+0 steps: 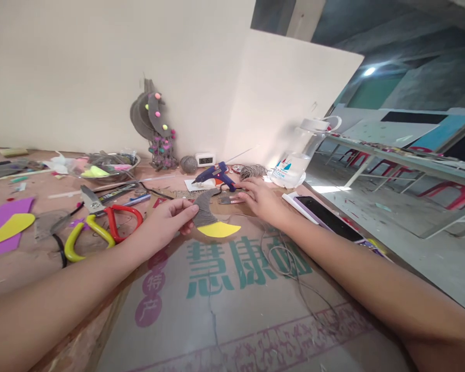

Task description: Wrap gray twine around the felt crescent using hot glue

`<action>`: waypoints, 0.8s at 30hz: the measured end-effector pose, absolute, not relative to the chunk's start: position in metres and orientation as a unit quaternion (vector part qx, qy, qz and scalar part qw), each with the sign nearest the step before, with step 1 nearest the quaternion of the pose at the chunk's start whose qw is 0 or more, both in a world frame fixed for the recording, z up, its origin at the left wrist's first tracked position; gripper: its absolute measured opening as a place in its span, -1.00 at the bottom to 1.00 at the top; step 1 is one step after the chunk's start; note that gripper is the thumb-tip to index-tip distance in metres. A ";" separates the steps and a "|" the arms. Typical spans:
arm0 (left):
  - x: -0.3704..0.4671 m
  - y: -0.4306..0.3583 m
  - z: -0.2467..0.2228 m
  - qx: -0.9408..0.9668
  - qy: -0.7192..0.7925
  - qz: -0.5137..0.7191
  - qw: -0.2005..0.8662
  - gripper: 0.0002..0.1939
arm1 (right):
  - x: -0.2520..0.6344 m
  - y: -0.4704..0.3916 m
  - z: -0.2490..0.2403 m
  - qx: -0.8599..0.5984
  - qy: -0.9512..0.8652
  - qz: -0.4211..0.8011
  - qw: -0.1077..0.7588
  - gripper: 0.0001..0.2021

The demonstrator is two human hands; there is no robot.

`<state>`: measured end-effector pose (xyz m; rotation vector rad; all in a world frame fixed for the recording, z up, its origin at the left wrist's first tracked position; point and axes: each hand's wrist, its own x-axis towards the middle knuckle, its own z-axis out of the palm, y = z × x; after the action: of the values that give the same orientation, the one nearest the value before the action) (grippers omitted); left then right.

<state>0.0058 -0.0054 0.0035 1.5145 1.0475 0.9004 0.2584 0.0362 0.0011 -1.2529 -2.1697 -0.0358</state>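
Note:
My left hand (175, 219) pinches the edge of a crescent-like piece (206, 209), whose upper part is wrapped in grey yarn and whose lower part is bare yellow (219, 229). To its right, my right hand (261, 199) reaches forward with fingers apart, near the handle of a blue glue gun (216, 176); whether it touches the handle is unclear. Beneath the fingertips lies a small flat grey piece (230, 200). Loose grey yarn (284, 261) trails over the printed cardboard (178, 325) between my arms.
Red- and yellow-handled scissors (121, 223), purple sheets (8, 222) and a filled bowl (108, 175) are at left. A yarn ornament (154, 121), yarn ball (188, 164) and small clock (205, 159) stand behind. At right are a water bottle (295, 155) and phone (327, 217).

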 end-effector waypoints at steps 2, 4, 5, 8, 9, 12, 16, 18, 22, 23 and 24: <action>0.005 -0.005 0.001 0.627 0.431 0.376 0.529 -0.76 | 0.251 0.028 0.008 -0.479 -0.813 0.048 0.329 -0.71; 0.004 -0.004 0.000 0.625 0.423 0.379 0.536 -0.75 | 0.241 0.018 0.015 -0.473 -0.812 0.137 0.313 -0.66; 0.004 -0.004 0.000 0.625 0.417 0.381 0.538 -0.75 | 0.235 0.012 0.018 -0.464 -0.815 0.173 0.301 -0.66; 0.004 -0.005 0.001 0.631 0.407 0.385 0.537 -0.73 | 0.220 -0.002 0.021 -0.445 -0.816 0.234 0.287 -0.72; 0.005 -0.005 0.002 0.633 0.407 0.384 0.535 -0.73 | 0.216 -0.006 0.021 -0.446 -0.812 0.244 0.287 -0.75; 0.005 -0.006 0.003 0.638 0.409 0.377 0.532 -0.71 | 0.208 -0.011 0.017 -0.462 -0.795 0.268 0.287 -0.80; 0.005 -0.005 0.002 0.674 0.409 0.369 0.492 -0.69 | 0.204 -0.013 0.010 -0.451 -0.789 0.284 0.305 -0.78; 0.004 -0.004 0.001 0.695 0.414 0.361 0.464 -0.68 | 0.204 -0.014 0.010 -0.443 -0.797 0.272 0.308 -0.78; 0.004 -0.003 0.001 0.712 0.417 0.344 0.449 -0.67 | 0.205 -0.016 0.011 -0.449 -0.796 0.234 0.331 -0.78; 0.003 -0.003 0.001 0.714 0.418 0.340 0.448 -0.66 | 0.205 -0.016 0.011 -0.451 -0.792 0.234 0.339 -0.79; 0.003 -0.003 0.001 0.715 0.419 0.336 0.448 -0.66 | 0.206 -0.016 0.011 -0.453 -0.787 0.238 0.346 -0.79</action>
<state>0.0035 -0.0027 0.0012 1.7690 1.0362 0.8326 0.2057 -0.0164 0.0107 -1.1754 -2.0424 0.6172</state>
